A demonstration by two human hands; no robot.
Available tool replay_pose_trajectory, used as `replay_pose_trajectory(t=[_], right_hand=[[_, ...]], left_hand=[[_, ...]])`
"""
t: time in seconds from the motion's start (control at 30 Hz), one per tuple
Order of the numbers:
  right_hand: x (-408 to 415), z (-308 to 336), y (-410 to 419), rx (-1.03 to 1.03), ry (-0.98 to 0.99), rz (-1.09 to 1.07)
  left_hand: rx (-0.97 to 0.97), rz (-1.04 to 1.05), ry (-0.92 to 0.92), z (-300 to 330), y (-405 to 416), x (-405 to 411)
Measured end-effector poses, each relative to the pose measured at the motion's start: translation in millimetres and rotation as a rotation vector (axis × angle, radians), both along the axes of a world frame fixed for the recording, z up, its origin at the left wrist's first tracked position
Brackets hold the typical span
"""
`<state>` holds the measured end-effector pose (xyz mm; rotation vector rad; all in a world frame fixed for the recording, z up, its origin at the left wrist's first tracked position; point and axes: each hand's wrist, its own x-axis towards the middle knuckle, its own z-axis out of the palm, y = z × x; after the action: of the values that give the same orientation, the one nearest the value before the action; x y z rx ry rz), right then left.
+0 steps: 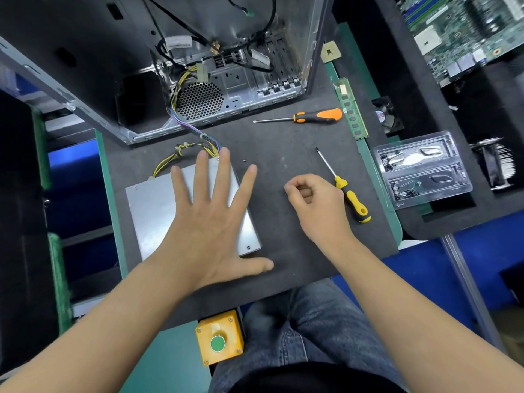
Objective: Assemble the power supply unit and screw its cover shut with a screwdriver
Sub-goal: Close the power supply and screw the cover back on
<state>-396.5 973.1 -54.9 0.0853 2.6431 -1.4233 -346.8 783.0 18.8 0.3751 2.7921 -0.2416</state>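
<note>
Left hand (209, 222) spread flat over power supply unit (150, 211)

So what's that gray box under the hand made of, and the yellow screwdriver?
The power supply unit looks like bare sheet metal: dull silver, flat, with sharp folded edges and small screw holes. The yellow screwdriver seems to have a shiny steel shaft and a yellow plastic handle with black, probably rubbery, grip parts.
</note>
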Motion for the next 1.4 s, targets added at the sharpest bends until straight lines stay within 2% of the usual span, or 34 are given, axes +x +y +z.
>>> replay_pose_trajectory(t=[0.07, 0.13, 0.2, 0.3, 0.37, 0.43, 0.5, 0.57, 0.6, 0.87, 1.03, 1.4], right_hand=[[0, 0, 2, 0.088, 0.080, 0.070], [0, -1, 6, 0.159, 0.134, 0.114], [2, -4, 11, 0.196, 0.172, 0.148], [4, -1, 7, 0.265, 0.218, 0.203], [10, 8, -3, 0.283, 0.221, 0.200], [18, 24, -21, 0.124, 0.089, 0.211], [23, 41, -48, -0.180, -0.246, 0.243], [27, 51, -70, -0.410, -0.497, 0.245], [28, 55, -75, -0.438, -0.514, 0.266], [27, 76, -71, -0.386, -0.326, 0.370], [27, 79, -70, -0.445, -0.401, 0.314], [28, 79, -77, -0.346, -0.384, 0.263]], left_hand=[[0.079, 0.010, 0.008, 3, -9, 1], [0.351, 0.120, 0.029, 6, -29, 5], [0.696, 0.425, 0.114, 3, -56, 21], [1.129, 1.041, 0.251, -12, -78, 47], [1.296, 1.206, 0.249, -24, -81, 59], [1.450, 1.258, 0.107, -32, -78, 63], [1.623, 1.327, -0.038, -36, -72, 64], [1.624, 1.329, -0.015, -34, -63, 62], [1.607, 1.321, 0.010, -33, -60, 61], [1.638, 1.264, 0.112, -8, -57, 60], [1.627, 1.284, 0.097, -3, -55, 60], [1.596, 1.355, 0.085, -5, -54, 59]])
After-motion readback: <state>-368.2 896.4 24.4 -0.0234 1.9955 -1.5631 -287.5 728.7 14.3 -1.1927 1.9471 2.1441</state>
